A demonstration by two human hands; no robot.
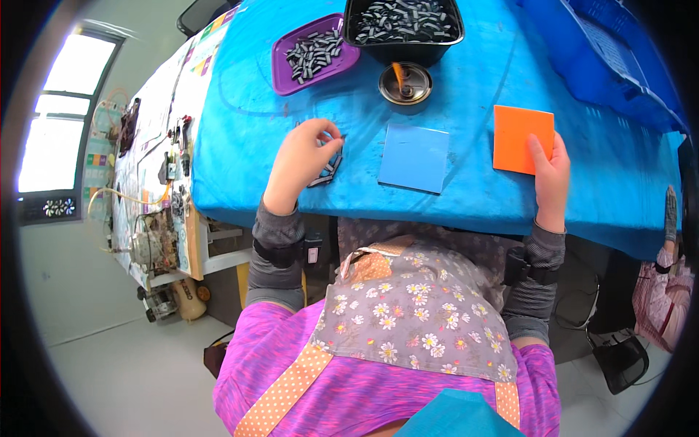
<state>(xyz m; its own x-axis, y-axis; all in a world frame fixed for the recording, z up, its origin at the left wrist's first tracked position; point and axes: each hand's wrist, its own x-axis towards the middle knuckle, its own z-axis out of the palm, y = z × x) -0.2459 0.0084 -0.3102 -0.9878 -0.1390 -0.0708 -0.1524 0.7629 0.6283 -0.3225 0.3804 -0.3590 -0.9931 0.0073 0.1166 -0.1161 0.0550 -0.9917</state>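
Note:
My left hand (300,162) is closed in a pinch above the blue cloth, and a tiny dark tip shows at its fingertips; what it is I cannot make out. Below those fingers lies a small group of black and white pieces (329,173), partly hidden by the hand. My right hand (552,171) grips an orange square panel (515,138) by its right side, thumb on top. Between the hands a light blue square panel (413,159) lies flat on the cloth. Beyond it stands a round tin burner (405,93) with an orange flame (398,75) rising from it.
A purple tray (280,81) and a black bin (408,52) at the back hold many small black and white pieces. Blue plastic crates (582,65) stand at the far right. Another cluttered table (156,146) adjoins on the left. Another person's arm (664,258) shows at the right edge.

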